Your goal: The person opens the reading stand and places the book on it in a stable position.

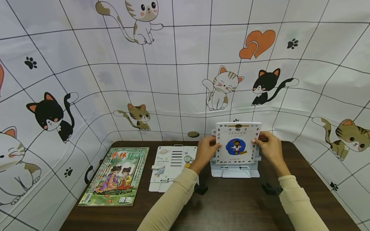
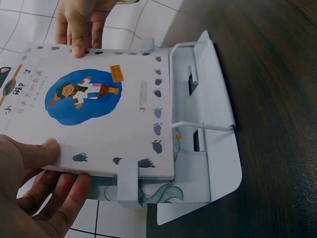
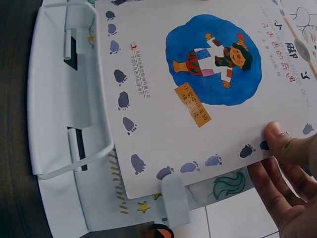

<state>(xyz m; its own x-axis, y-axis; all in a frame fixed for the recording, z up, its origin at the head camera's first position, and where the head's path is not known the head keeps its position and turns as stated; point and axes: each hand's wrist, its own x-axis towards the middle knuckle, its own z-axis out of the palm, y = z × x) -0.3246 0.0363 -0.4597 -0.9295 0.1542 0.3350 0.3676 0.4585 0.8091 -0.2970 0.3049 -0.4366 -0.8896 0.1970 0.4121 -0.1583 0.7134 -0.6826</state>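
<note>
On the table (image 1: 231, 205), the magazine (image 1: 115, 176) lies at the left side. To the right of it is the left stand (image 1: 173, 173), and farther right, a little farther back, is the right stand (image 1: 216, 172). The book (image 1: 235, 146) is on the right stand, between the two hands: the left hand (image 1: 204, 151) at its left edge, the right hand (image 1: 271, 150) at its right edge. The backdrop (image 1: 190, 77) is behind the table.

The book (image 1: 236, 146) is white, blue-blotched, bordered with purplish footprints; its stand (image 1: 216, 173) white with yellow stars. Between eight and nine o'clock from it: a white, space-printed stand (image 1: 173, 169), then a green magazine (image 1: 115, 178), red-titled. Desk (image 1: 228, 205) dark brown; sleeves (image 1: 170, 205) cream; backdrop (image 1: 188, 77) white, black-gridded, cat-patterned.
</note>
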